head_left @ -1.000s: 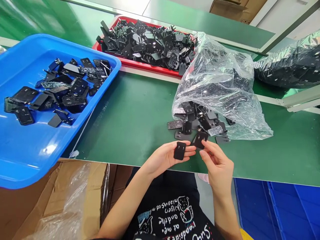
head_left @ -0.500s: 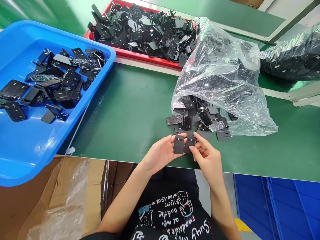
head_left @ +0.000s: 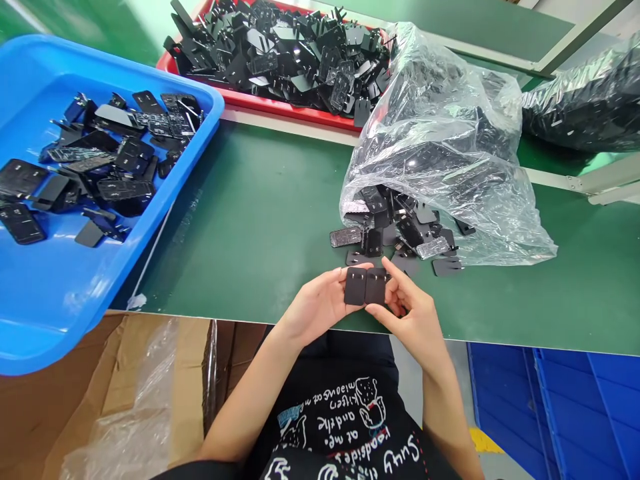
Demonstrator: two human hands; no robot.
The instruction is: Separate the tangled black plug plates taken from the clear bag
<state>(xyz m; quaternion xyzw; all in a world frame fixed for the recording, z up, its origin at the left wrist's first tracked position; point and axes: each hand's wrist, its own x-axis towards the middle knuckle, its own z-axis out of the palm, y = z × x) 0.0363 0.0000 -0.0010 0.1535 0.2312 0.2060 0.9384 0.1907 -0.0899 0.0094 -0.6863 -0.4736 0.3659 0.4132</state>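
My left hand (head_left: 320, 300) is closed on a small black plastic plate with two short metal prongs (head_left: 355, 287), holding it from its left side. A second black pronged plate (head_left: 375, 287) sits side by side with it, gripped at its right side by the thumb and fingers of my right hand (head_left: 411, 308). Both plates face up toward me just above the table's front edge, their prongs near the top. Just beyond my fingers lies a loose pile of similar black pieces (head_left: 411, 232), spilling from the mouth of a clear plastic bag (head_left: 450, 150).
On the left stands a blue tub (head_left: 65, 283) holding several black pieces. Behind the green table top (head_left: 260, 220) is a heaped red tray (head_left: 290, 107). Another filled bag (head_left: 585, 117) lies at the far right. Below are cardboard (head_left: 187, 387) and blue bins (head_left: 505, 393).
The right-hand plate has turned level and come up against the left one, edge to edge. My right thumb has slid from its face to its lower edge. The view has shifted slightly.
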